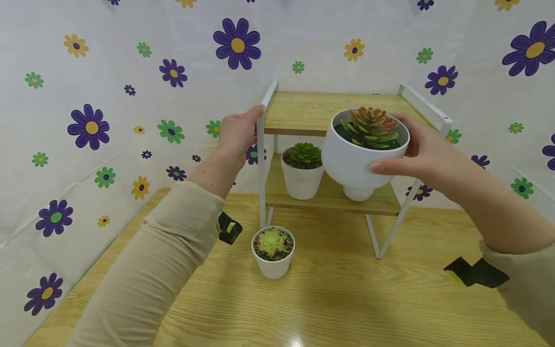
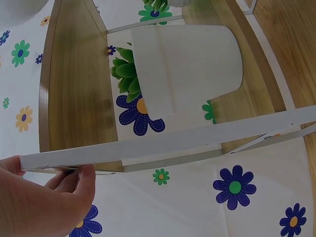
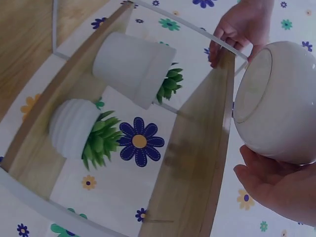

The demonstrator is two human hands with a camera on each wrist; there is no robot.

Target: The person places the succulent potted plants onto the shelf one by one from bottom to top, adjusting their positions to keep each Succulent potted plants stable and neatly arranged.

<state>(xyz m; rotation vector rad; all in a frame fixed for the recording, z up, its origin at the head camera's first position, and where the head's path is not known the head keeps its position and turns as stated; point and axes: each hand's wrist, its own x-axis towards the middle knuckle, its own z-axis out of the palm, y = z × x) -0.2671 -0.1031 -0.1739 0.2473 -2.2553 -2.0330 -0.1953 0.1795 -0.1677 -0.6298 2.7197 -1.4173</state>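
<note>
My right hand (image 1: 427, 149) grips a round white pot (image 1: 360, 166) from its right side, thumb in front. In the pot sits a reddish-green succulent (image 1: 370, 126). It is held up in front of a two-tier wooden shelf (image 1: 299, 108) with a white metal frame, overlapping the top board's front edge in the head view. My left hand (image 1: 238, 135) pinches the white frame (image 2: 123, 150) at the shelf's upper left front corner. In the right wrist view the pot's rounded underside (image 3: 254, 89) shows, with my right fingers (image 3: 256, 173) against it.
On the lower board stand a tapered white pot (image 1: 302, 180) with a green succulent and a ribbed white pot (image 3: 74, 128), mostly hidden in the head view. A small potted succulent (image 1: 273, 262) stands on the wooden table (image 1: 347, 299) by the front left leg. Flower-print sheeting (image 1: 130, 62) hangs behind.
</note>
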